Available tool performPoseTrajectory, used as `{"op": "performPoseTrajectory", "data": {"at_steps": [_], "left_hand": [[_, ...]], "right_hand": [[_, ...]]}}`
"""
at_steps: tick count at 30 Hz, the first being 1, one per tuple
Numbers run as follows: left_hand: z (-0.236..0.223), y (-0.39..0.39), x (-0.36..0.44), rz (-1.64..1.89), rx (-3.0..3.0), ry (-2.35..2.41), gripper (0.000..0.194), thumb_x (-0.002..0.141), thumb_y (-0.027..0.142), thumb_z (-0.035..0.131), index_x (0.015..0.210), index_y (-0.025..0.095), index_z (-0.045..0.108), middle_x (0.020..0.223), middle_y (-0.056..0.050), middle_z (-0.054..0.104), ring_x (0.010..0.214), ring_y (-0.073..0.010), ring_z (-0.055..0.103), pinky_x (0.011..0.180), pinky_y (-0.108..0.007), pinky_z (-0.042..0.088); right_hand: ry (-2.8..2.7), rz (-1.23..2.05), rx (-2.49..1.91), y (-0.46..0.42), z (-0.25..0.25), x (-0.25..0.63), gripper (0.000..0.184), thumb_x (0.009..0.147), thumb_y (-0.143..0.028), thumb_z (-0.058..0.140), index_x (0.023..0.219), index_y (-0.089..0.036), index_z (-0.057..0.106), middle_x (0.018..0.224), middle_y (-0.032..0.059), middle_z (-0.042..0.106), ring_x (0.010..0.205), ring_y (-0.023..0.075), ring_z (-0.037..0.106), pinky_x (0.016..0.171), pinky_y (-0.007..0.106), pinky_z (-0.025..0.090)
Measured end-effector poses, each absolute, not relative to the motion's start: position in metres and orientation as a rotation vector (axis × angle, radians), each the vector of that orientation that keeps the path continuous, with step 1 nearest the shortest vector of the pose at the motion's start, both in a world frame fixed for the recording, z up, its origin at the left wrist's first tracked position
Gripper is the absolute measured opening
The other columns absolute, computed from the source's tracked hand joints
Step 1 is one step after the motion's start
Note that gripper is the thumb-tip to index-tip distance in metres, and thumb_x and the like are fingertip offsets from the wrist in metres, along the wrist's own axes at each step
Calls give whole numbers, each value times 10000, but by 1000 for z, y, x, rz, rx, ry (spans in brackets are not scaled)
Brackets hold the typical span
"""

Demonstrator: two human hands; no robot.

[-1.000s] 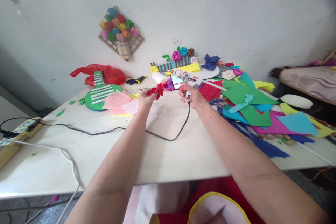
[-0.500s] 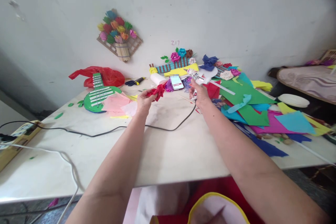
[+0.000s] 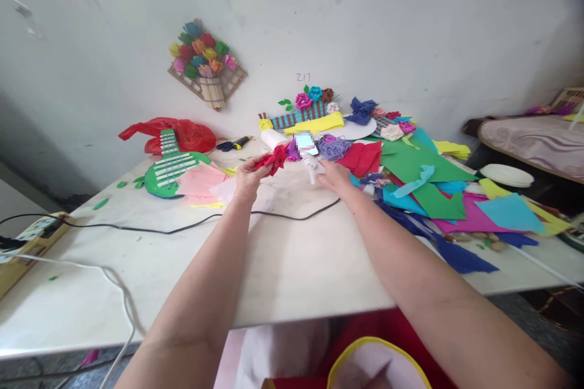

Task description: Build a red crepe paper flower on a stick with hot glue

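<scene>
My left hand (image 3: 249, 179) pinches a crumpled red crepe paper flower (image 3: 275, 160) above the middle of the table. Across from it, my right hand (image 3: 334, 175) is closed around a white glue gun (image 3: 311, 168), low over the table; my fingers partly hide it. A black cord (image 3: 296, 217) runs from under my right wrist across the table to the left. Just behind the two hands lies a phone (image 3: 306, 144) with a lit screen, between purple paper (image 3: 292, 151) and a tangle of bluish yarn (image 3: 335, 148).
On the left lie a green guitar-shaped craft (image 3: 176, 170), a red plastic bag (image 3: 191, 132), scissors (image 3: 224, 146) and a power strip (image 3: 34, 246). Coloured paper sheets (image 3: 431, 164) heap on the right, beside white bowls (image 3: 506, 175). A paper flower basket (image 3: 205, 64) hangs on the wall.
My right hand has moved left and turned, bringing the glue gun down close to the phone. My left hand with the red flower has barely moved.
</scene>
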State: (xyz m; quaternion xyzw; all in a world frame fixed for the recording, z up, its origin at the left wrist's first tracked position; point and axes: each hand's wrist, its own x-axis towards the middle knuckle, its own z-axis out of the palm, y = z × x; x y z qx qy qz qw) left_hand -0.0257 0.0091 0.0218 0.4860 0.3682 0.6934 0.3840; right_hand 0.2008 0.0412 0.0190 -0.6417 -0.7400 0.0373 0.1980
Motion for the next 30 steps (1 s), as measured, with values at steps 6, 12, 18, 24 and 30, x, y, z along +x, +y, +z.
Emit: {"op": "performPoseTrajectory", "data": {"at_steps": [6, 12, 18, 24, 30], "left_hand": [[19, 11, -25, 1729, 1234, 870, 466, 463, 360, 886, 868, 175, 746, 847, -68, 746, 754, -218, 694, 700, -339, 564], [18, 11, -25, 1656, 1247, 838, 466, 472, 365, 887, 873, 174, 743, 881, -77, 749, 783, -227, 698, 719, -351, 564], [22, 8, -21, 1614, 1298, 854, 464, 460, 368, 891, 856, 181, 738, 840, -68, 748, 804, -237, 697, 728, -356, 552], [22, 7, -19, 1592, 1350, 838, 386, 477, 320, 889, 813, 191, 747, 840, -61, 748, 806, -230, 688, 709, -332, 547], [24, 5, -15, 1578, 1363, 863, 444, 442, 325, 901, 833, 187, 741, 865, -69, 748, 759, -221, 682, 666, -325, 549]], "right_hand": [[-2317, 26, -1713, 42, 10, 188, 524, 872, -352, 501, 1372, -198, 503, 1285, 147, 632, 1178, 314, 587, 939, 400, 460], [-2341, -18, -1784, 47, 4, 187, 521, 930, -403, 450, 1381, -146, 488, 1299, 182, 600, 1200, 300, 551, 992, 378, 419], [-2408, -51, -1783, 40, 10, 185, 470, 894, -271, 488, 1346, -154, 542, 1286, 185, 595, 1216, 296, 525, 994, 372, 407], [-2239, -121, -1720, 34, 22, 188, 388, 867, -352, 502, 1166, -190, 689, 1240, 160, 616, 1188, 326, 513, 993, 434, 382], [-2015, -135, -1373, 34, 33, 185, 414, 864, -210, 421, 1182, -147, 677, 1182, 134, 640, 1119, 275, 529, 978, 375, 351]]}}
